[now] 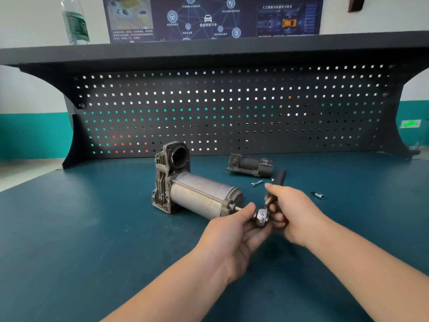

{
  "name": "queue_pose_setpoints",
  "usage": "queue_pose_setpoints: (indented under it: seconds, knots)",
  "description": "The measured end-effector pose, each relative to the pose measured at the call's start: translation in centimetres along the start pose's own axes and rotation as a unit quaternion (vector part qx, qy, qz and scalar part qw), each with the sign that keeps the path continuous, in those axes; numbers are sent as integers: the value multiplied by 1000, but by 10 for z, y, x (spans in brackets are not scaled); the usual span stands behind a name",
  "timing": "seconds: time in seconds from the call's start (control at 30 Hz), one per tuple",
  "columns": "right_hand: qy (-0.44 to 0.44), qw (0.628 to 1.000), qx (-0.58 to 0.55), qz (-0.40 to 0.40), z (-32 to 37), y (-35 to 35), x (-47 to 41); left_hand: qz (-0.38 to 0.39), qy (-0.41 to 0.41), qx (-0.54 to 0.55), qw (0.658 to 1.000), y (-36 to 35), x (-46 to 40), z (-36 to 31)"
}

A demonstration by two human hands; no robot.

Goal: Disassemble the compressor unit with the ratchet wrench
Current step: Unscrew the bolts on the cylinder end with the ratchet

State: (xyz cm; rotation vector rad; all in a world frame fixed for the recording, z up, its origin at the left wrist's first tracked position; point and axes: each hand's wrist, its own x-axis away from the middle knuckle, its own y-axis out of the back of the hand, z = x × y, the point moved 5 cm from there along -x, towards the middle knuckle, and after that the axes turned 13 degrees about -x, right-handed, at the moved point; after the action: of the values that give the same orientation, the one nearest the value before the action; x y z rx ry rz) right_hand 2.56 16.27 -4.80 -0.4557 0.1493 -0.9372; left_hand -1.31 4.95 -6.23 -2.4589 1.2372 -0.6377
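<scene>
- My right hand (293, 212) is wrapped around the ratchet wrench (263, 217) shaft, fingers curled tight on it; the black grip end sticks up and away past my knuckles, chrome head down toward me.
- My left hand (232, 233) pinches at the chrome head, thumb and fingers narrow, steadying it. I look to be lining the drive up with the bolt at the motor's end cap, or seating a bit; can't tell which.
- Compressor unit (195, 184) lies on its side mid-table on the green mat (92, 228), cast crankcase end to the left and upright, round bore open on top, motor cylinder pointing at my hands. That puts the end-cap fastener right at the wrench head, just beside my left thumb.
- Whether the wrench is actually seated on the fastener: hidden by my fingers.
- Behind, well apart: a separated dark part (250, 165), looks like a piece already off.
- Two loose bolts on the mat: one (256, 183) near the wrench handle, one (317, 195) right of my right hand. Either could roll or get knocked by a handle swing.
- Pegboard (220, 108) at the back, water bottle (75, 22) on the shelf; neither in the way.
</scene>
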Motion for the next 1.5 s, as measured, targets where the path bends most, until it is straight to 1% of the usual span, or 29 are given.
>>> queue_pose_setpoints:
  seconds: [0.03, 0.07, 0.13, 0.2, 0.23, 0.27, 0.3, 0.37, 0.43, 0.5, 0.57, 0.6, 0.63, 0.67, 0.73, 0.8, 0.83, 0.87, 0.93, 1.03, 1.1, 1.13, 1.2, 1.27, 1.3, 1.33, 1.37, 1.43, 1.5]
  knots:
    - [-8, 1000, -13, -1, -2, 0, -1, -2, 0, 0, 1000, 1, 0, 0]
    - [38, 999, 8, -1, 1, -1, 0, -3, 1, 1, 1000, 1, 0, 0]
    - [236, 965, 110, 11, 18, -4, 13, -6, 0, 1, 1000, 2, 1, -1]
    - [447, 867, 200, 88, 35, -18, 41, -4, -4, -4, 1000, 2, 2, -2]
    - [510, 816, 232, 142, 35, -23, 52, -3, -6, -8, 1000, 2, 2, -2]
    - [539, 785, 249, 178, 32, -26, 59, -2, -6, -9, 1000, 2, 3, -2]
    - [537, 784, 251, 188, 30, -26, 60, -2, -5, -7, 1000, 2, 3, -2]
    - [468, 848, 209, 137, 30, -23, 49, -1, 1, 5, 1000, 1, 3, -1]
    - [335, 923, 186, 34, 28, -13, 28, 1, 3, 12, 1000, 0, 2, 0]
    - [146, 984, 105, -8, 15, -2, 7, 1, 3, 4, 1000, 0, 0, 2]
    - [49, 998, 26, -4, 6, 0, 1, -1, 3, -4, 1000, 0, 0, 3]
    - [75, 997, 35, -3, 6, 0, 2, -1, 4, -3, 1000, 1, 0, 3]
    - [146, 986, 76, 1, 11, -1, 5, -1, 5, 0, 1000, 1, 0, 2]
    - [246, 961, 125, 9, 19, -3, 14, 0, 5, 4, 1000, 1, 1, 1]
    - [433, 875, 196, 86, 34, -16, 39, 3, 1, 8, 1000, 1, 2, 0]
    - [513, 807, 231, 177, 34, -25, 56, 5, -5, 5, 1000, 1, 2, -1]
    - [515, 804, 232, 185, 32, -25, 57, 3, -6, 6, 1000, 1, 3, -1]
    - [499, 821, 222, 168, 32, -24, 55, 2, -5, 10, 1000, 0, 2, -1]
    - [416, 884, 197, 80, 33, -19, 41, 6, -1, 16, 1000, -1, 2, 0]
    - [141, 984, 105, -8, 18, -2, 11, 11, 1, 7, 1000, -1, 1, 1]
    - [13, 1000, 24, -5, 6, 0, 4, 8, 2, 0, 1000, 0, 0, 2]
    - [19, 1000, 23, -4, 6, -1, 5, 8, 3, 1, 1000, 1, 0, 3]
    - [169, 980, 101, 6, 16, -4, 13, 4, 3, 9, 1000, 1, 0, 2]
    - [385, 902, 182, 66, 35, -15, 37, 0, -3, 18, 1000, 2, 0, 1]
    - [454, 857, 208, 127, 38, -23, 49, -1, -7, 18, 1000, 2, 0, 0]
    - [493, 822, 222, 177, 36, -26, 56, -1, -10, 15, 1000, 2, 1, 0]
    - [504, 809, 228, 199, 33, -27, 58, -3, -11, 12, 1000, 2, 1, -1]
    - [465, 846, 209, 158, 33, -23, 51, -7, -8, 12, 1000, 3, 0, -1]
    - [351, 915, 190, 54, 31, -15, 32, -7, -3, 18, 1000, 2, 0, -1]
